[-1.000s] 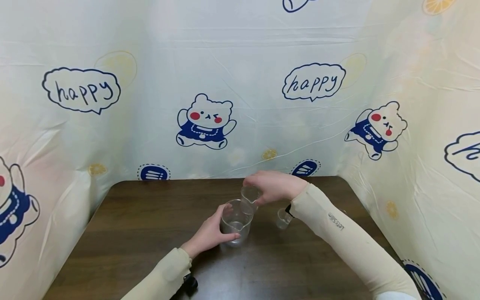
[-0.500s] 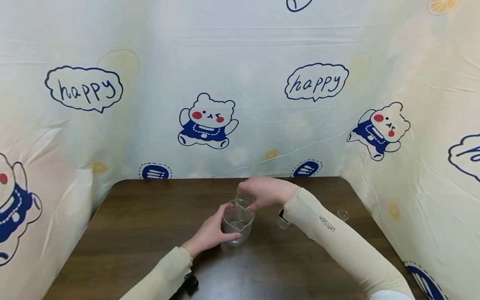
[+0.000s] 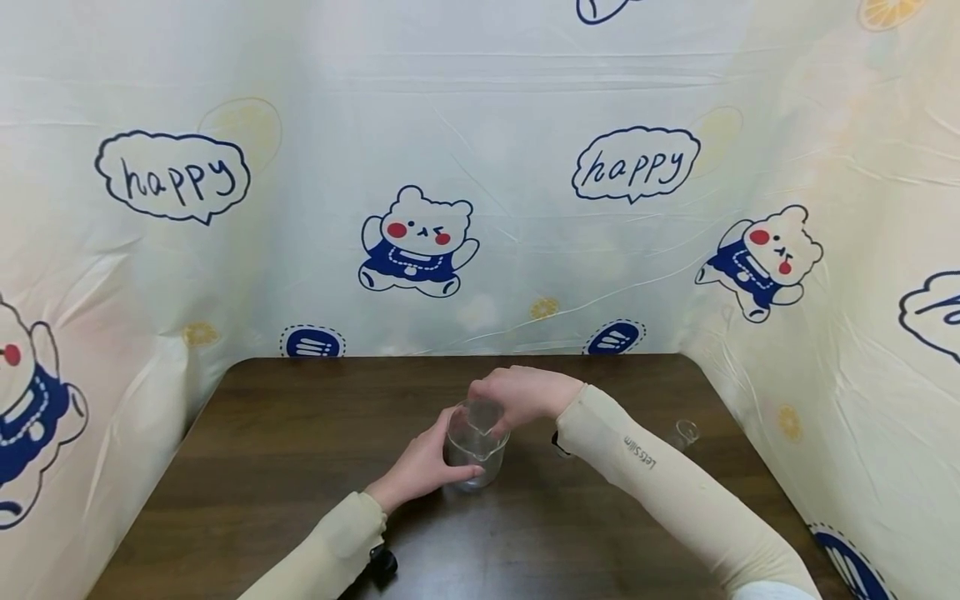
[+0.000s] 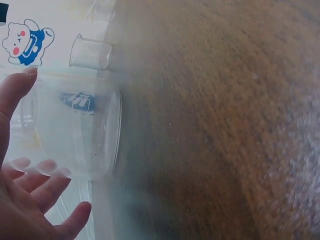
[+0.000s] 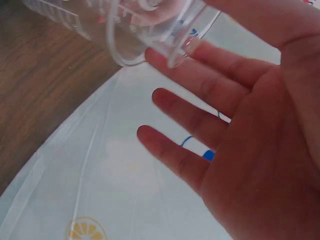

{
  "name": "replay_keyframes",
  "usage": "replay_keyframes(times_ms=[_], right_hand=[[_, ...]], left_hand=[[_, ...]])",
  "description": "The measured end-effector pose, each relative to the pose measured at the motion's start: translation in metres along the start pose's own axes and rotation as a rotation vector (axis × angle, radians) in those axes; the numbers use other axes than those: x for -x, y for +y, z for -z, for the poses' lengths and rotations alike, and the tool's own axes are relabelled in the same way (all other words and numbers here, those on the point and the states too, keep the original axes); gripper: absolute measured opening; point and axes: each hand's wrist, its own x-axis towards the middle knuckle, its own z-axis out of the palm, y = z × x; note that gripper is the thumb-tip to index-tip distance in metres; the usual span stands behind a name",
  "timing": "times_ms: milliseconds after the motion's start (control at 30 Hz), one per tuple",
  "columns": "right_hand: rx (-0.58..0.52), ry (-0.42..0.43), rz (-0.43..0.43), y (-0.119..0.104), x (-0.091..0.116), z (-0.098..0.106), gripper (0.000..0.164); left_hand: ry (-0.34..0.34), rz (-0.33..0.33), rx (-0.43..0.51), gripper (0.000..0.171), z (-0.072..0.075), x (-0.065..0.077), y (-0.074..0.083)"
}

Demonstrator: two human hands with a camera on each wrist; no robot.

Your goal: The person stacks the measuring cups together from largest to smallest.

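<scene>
A large clear glass beaker (image 3: 489,469) stands upright on the brown table, gripped around its left side by my left hand (image 3: 422,467). In the left wrist view, the thumb and fingers (image 4: 47,192) spread around its wall. Over its mouth my right hand (image 3: 531,393) pinches a smaller clear beaker (image 3: 483,413) near the rim. That smaller beaker sits partly inside the large one. From the right wrist, scale marks show on the glass, and the other fingers (image 5: 185,112) extend away from it. The smaller beaker's far side is hidden by the right hand.
Beyond the right forearm stands a small clear beaker (image 3: 685,433), partly covered by the sleeve (image 3: 660,475). Another small beaker (image 4: 91,53) shows in the left wrist view. A patterned curtain (image 3: 510,275) hangs behind the dark wooden table (image 3: 300,433).
My right hand has moved left and down, lowering the smaller beaker into the large one. The right forearm now hides most of the nearer small beaker and uncovers one farther right. The left hand holds still.
</scene>
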Motion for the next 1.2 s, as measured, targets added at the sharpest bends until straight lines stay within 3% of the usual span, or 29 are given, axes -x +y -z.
replay_keyframes(times_ms=[133,400,800,1200], right_hand=[[-0.007,-0.006,0.01,0.001,-0.003,-0.004,0.052],[0.098,-0.013,0.01,0.0,-0.009,-0.009,0.057],[0.134,-0.013,0.026,0.0,-0.016,-0.02,0.053],[0.229,0.049,0.046,-0.001,-0.013,-0.02,0.061]], left_hand=[[0.001,0.002,-0.008,0.097,0.0,-0.001,0.0],[-0.005,-0.002,-0.004,0.097,0.001,-0.002,-0.001],[-0.016,0.0,0.003,0.097,0.001,-0.002,-0.002],[-0.013,-0.007,0.002,0.096,0.0,-0.002,-0.006]])
